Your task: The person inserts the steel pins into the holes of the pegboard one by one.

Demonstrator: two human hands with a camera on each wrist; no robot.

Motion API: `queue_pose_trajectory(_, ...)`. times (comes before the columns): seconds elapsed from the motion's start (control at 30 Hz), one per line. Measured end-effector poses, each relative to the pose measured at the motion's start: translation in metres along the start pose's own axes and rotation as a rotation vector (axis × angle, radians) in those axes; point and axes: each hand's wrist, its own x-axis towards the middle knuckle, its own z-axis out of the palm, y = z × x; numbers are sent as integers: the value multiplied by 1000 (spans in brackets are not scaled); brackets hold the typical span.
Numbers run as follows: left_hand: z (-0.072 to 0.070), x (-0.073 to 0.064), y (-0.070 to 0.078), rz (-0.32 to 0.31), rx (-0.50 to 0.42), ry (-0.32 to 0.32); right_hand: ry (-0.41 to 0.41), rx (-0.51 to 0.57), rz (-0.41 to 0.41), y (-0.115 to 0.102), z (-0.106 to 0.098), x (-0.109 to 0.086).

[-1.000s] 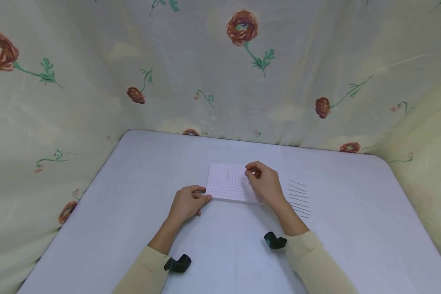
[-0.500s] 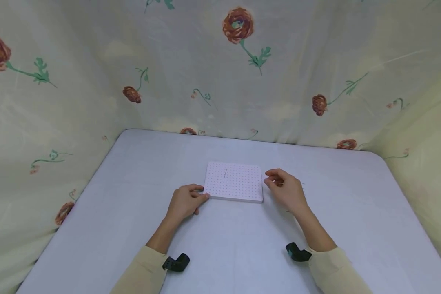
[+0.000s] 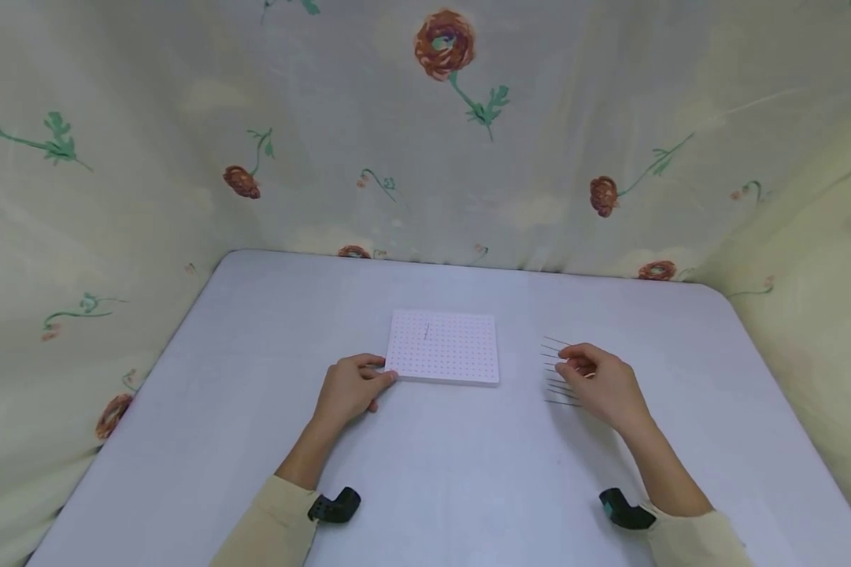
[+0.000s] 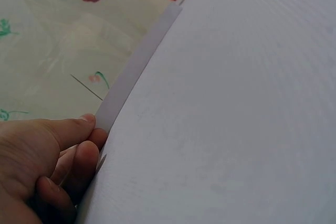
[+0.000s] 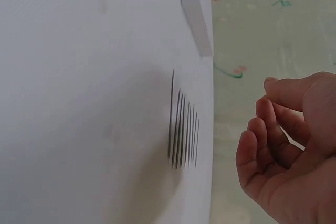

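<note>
A white board (image 3: 460, 350) with a grid of small holes lies on the table. One thin dark rod (image 3: 427, 331) stands up from it toward the far left; the left wrist view shows this rod (image 4: 86, 87) rising past the board's edge. My left hand (image 3: 349, 387) pinches the board's near left corner between thumb and fingers. To the board's right lie several thin dark rods (image 5: 181, 135) in a row. My right hand (image 3: 605, 391) hovers over the right ends of the rods, thumb and forefinger close together, other fingers loosely bent, holding nothing.
The white table (image 3: 453, 472) ends at a back edge against a hanging flowered cloth (image 3: 312, 213), which also runs along both sides. Each wrist carries a small black camera (image 3: 336, 505) at the sleeve.
My right hand has moved from above the board's right part across to the right, over the row of rods. The left hand stays at the board's corner. The head view shifts slightly.
</note>
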Motion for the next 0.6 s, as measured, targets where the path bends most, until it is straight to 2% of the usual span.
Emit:
queue_pose_trajectory(0.3,-1,1,-1,3,-4,6,-64,-77,24,26,-12,-18)
queue_pose_trajectory(0.6,2,0,-1,4,-13,15,-140,-122,108,46,-15,-27)
